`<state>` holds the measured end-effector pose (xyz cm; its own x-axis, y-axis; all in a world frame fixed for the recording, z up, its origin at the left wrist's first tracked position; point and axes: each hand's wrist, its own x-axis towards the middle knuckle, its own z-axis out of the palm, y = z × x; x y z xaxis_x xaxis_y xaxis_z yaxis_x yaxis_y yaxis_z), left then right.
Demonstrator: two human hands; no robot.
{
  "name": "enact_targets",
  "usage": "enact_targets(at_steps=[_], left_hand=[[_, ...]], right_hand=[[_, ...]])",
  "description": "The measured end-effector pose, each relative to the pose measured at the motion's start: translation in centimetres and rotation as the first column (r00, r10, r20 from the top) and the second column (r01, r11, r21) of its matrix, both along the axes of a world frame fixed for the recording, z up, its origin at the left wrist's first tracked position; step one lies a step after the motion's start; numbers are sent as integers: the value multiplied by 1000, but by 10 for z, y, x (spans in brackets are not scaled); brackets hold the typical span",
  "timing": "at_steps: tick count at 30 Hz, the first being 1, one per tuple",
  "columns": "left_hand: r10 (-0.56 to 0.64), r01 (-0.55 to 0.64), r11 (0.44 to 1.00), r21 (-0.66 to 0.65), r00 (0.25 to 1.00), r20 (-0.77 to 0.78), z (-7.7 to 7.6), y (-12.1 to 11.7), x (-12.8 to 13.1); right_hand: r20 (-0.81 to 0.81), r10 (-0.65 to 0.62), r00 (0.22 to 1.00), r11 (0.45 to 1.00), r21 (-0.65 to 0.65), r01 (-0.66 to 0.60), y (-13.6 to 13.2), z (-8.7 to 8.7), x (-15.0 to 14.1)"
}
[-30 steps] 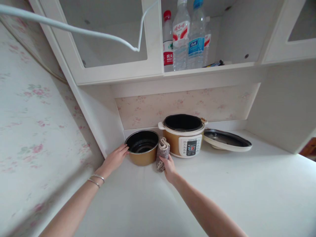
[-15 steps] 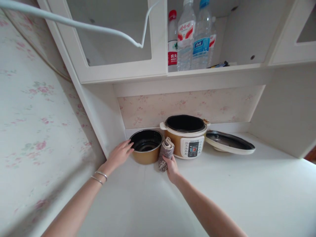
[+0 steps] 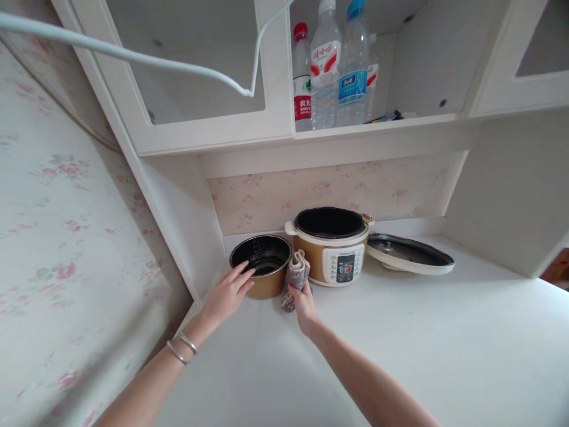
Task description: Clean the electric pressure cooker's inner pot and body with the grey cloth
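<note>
A gold inner pot (image 3: 267, 286) with a black inside stands on the white counter. My left hand (image 3: 226, 295) is at its front left rim, fingers stretched out and apart; whether they touch the rim I cannot tell. My right hand (image 3: 303, 303) grips a folded grey patterned cloth (image 3: 297, 270), held upright between the pot and the rice cooker. The gold and white rice cooker (image 3: 306, 252) has its black top uncovered and its control panel facing me. Right of it a detached lid (image 3: 411, 255) lies with its dark inner side up.
Several plastic bottles (image 3: 326, 83) stand on the open cupboard shelf (image 3: 377, 127) above. A glazed cupboard door (image 3: 213, 133) hangs at upper left, with a white cable (image 3: 133, 56) across it. Flowered wallpaper (image 3: 53, 225) covers the left wall.
My left hand has moved right along the pot's rim, from its left side to its front. My right hand still holds the cloth. The view has shifted slightly.
</note>
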<state>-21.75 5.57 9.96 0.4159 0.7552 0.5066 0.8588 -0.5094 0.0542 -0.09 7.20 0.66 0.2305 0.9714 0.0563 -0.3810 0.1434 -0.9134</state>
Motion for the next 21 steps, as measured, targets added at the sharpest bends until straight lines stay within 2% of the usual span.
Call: enact_targets(at_steps=[3, 6, 8, 11, 13, 15, 17, 18, 21], left_hand=[[44, -44, 999, 2, 996, -81, 4, 29, -42], [45, -44, 999, 10, 990, -134, 0, 41, -53], [92, -90, 996, 25, 988, -122, -6, 33, -38], [167, -164, 986, 39, 982, -86, -13, 9, 4], [104, -103, 994, 21, 994, -36, -12, -5, 27], [-44, 44, 999, -10, 999, 18, -7, -8, 34], [-142, 144, 989, -30, 989, 52, 1, 1, 21], [-142, 145, 989, -36, 988, 57, 5, 8, 9], [-18, 21, 997, -68, 999, 42, 11, 32, -37]], right_hand=[[6, 26, 1000, 999, -24, -26, 8, 3, 4], [33, 47, 998, 999, -19, -46, 3, 1, 1], [54, 38, 998, 999, -4, -38, -4, -2, -5], [89, -20, 996, 1000, 10, 19, -14, -4, -14], [106, -52, 993, 999, 9, 51, -16, -4, -16], [109, -61, 992, 998, 1, 61, -15, -1, -14], [98, -52, 994, 999, -5, 52, -9, 3, -9], [95, -42, 995, 999, -12, 44, -5, 4, -7], [115, -2, 993, 999, -33, 6, 7, 4, 1]])
